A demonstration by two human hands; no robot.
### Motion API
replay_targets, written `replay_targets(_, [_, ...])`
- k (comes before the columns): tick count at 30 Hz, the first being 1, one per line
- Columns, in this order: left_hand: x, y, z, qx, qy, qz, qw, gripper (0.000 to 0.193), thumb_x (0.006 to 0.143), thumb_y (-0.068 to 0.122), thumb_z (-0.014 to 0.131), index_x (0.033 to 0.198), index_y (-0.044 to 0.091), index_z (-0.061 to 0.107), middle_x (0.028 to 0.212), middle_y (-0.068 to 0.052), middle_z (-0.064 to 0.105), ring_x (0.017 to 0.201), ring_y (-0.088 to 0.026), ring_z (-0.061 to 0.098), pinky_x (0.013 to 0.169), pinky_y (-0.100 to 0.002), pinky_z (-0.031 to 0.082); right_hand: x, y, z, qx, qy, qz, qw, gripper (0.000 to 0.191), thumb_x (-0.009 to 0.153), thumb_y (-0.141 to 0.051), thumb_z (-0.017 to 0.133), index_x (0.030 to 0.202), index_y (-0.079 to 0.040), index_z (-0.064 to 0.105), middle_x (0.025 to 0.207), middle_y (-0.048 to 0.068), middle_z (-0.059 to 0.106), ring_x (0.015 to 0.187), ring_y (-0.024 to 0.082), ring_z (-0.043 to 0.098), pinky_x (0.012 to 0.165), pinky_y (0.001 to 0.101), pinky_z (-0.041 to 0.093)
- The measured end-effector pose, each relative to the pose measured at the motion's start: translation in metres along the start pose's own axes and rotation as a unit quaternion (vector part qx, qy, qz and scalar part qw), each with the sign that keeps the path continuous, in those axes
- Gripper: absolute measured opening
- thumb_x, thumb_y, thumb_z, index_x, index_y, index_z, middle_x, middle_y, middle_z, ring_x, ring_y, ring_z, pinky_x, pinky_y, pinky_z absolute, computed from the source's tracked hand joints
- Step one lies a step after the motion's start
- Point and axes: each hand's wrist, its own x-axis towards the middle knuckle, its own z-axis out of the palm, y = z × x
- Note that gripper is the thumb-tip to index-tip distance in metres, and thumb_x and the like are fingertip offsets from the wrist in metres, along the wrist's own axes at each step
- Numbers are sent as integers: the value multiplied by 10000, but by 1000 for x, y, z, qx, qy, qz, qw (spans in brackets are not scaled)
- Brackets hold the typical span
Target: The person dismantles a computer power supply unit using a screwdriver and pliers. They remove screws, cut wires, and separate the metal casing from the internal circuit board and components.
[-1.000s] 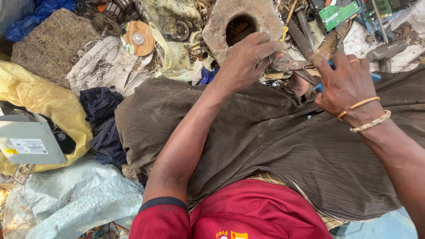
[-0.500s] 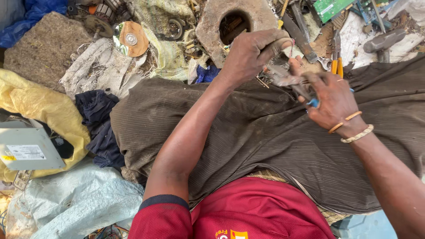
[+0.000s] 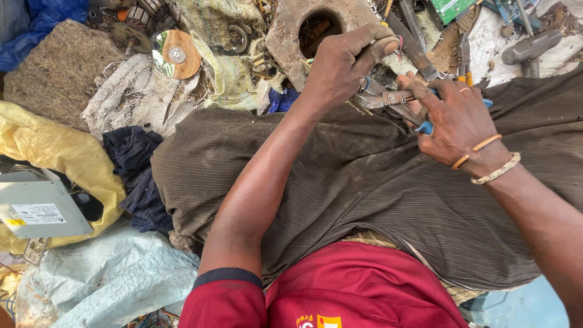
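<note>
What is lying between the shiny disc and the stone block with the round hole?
In the head view, a greenish woven sack with a dark metal ring on it lies between the shiny disc and the stone block.

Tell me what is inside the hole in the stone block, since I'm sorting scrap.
Inside the hole of the stone block a few small rusty brown scraps show at the top. The rest is dark shadow, and the left hand covers the block's lower right part.

A single head-worn camera looks steeply down, close over the person's own lap. Both forearms reach up the frame to the hands (image 3: 395, 91) near the top, with the cluttered ground (image 3: 121, 91) filling the upper and left edges.
</note>
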Motion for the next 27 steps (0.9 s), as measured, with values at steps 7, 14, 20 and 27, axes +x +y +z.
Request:
replay_targets(7, [0, 6, 0, 24, 18, 7, 1000, 238, 1036, 324, 678, 1163, 128, 722, 995, -30, 775, 851, -172, 760, 750, -324, 599, 3, 3, 1, -14, 34, -41, 998, 949, 681, -92, 700, 1602, -203, 502, 919, 167, 531, 748, 365, 549, 703, 501, 475])
replay_targets(14, [3, -1, 6, 56, -5, -60, 997, 208, 1018, 302, 671, 1143, 155, 749, 728, -39, 691, 619, -118, 618, 587, -350, 493, 5, 19, 9, -41, 63, -73, 994, 907, 668, -78, 709, 1553, -211, 559, 867, 141, 537, 678, 341, 561, 641, 473, 476])
replay_targets(20, [4, -7, -1, 24, 47, -57, 997, 277, 1037, 346, 621, 1172, 146, 757, 755, 6, 687, 602, -85, 591, 558, -313, 501, 5, 23, 18, -21, -21, -28, 999, 953, 713, -94, 732, 1621, -261, 495, 855, 134, 553, 722, 322, 590, 621, 464, 498])
replay_targets(27, [-3, -21, -25, -59, 104, -172, 978, 446, 1019, 513, 561, 1092, 148, 807, 719, -6, 653, 554, -70, 577, 483, -284, 492, -26, 19, 45, 67, 54, 91, 992, 630, 913, -289, 777, 1470, -149, 520, 1029, 245, 569, 914, 436, 598, 807, 554, 495])
